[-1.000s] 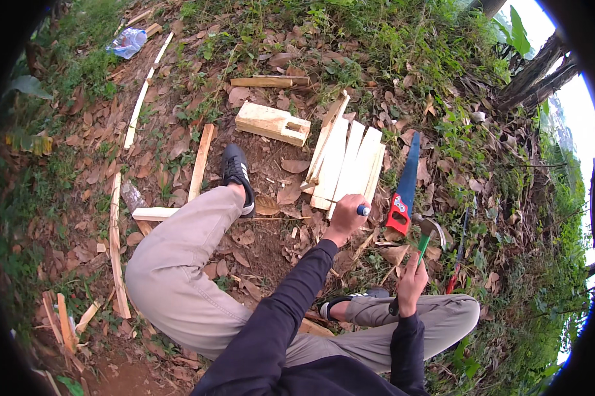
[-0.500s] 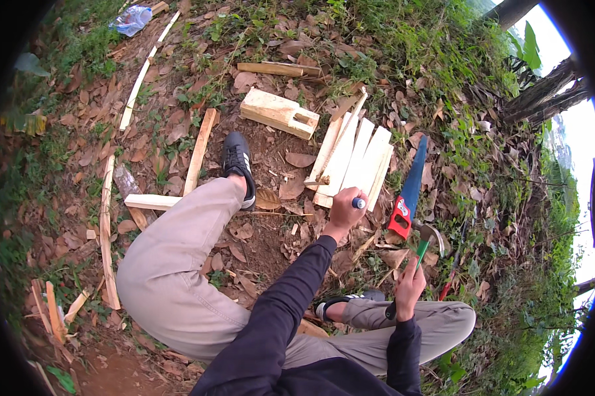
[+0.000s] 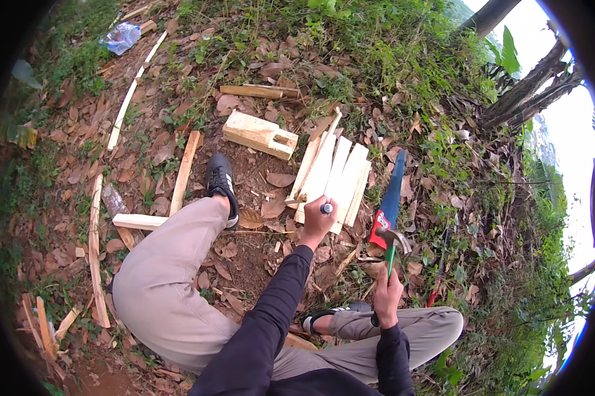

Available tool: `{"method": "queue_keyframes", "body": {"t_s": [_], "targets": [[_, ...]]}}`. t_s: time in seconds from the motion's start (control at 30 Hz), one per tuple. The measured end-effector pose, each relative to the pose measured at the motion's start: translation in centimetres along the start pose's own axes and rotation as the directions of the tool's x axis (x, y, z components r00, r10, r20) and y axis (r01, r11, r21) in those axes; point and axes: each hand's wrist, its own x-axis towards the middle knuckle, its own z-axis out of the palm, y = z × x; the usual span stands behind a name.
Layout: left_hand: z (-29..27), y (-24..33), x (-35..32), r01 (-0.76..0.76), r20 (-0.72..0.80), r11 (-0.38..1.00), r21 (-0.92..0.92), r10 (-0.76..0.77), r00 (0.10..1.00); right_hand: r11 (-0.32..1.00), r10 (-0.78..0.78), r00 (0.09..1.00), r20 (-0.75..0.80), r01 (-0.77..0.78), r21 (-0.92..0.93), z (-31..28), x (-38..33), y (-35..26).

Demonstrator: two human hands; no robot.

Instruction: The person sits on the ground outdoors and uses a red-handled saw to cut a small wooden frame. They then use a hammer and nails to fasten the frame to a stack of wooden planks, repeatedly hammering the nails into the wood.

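My left hand is closed around a chisel-like tool; only its dark round handle end shows, and its working part is hidden. That hand is over the near end of a row of pale split wooden strips. In my right hand is a claw hammer with a green shaft, held head up above my bent right leg. Its steel head overlaps the red handle of a hand saw with a blue blade, which lies on the leaves to the right of the strips.
A thick wooden block with a notched end lies beyond my left shoe. Behind it is a short board. More wood strips lie to the left, and a clear plastic bag at far left. Tree trunks stand at right.
The whole view has shifted, so the ground things appear farther left and lower. Against them, both hands have moved slightly left, bringing the hammer head over the saw handle. Both grips stay the same.
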Motion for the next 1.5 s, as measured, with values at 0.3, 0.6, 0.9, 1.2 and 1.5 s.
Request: {"method": "queue_keyframes", "body": {"t_s": [0.3, 0.6, 0.9, 1.2, 1.5], "targets": [[1.3, -0.3, -1.9, 0.011, 0.039, 0.996, 0.093, -0.014, 0.999, 0.744, -0.512, 0.822, 0.249, 0.569, -0.349, -0.3, 3.3, -5.7], [1.6, 0.8, -1.5, 0.043, -0.018, 0.999, 0.012, -0.042, 0.999, 0.991, -0.132, 0.924, 0.359, 0.121, 0.052, 3.4, 2.3, -4.9], [0.2, -0.6, -0.3, 0.107, -0.056, 0.994, 0.006, -0.106, 0.993, 0.762, -0.517, 0.734, 0.441, 0.629, -0.154, -0.5, 5.9, -9.3], [0.4, 0.5, -0.5, 0.107, -0.055, 0.994, 0.011, -0.106, 0.993, 0.762, -0.616, 0.784, 0.084, 0.619, -0.191, -3.3, 4.8, -16.2], [1.1, 1.4, -0.5, 0.038, -0.044, 0.997, -0.072, -0.041, 0.998, 0.802, -0.442, 0.851, 0.284, 0.517, -0.300, 2.2, 5.5, -8.0]]}}
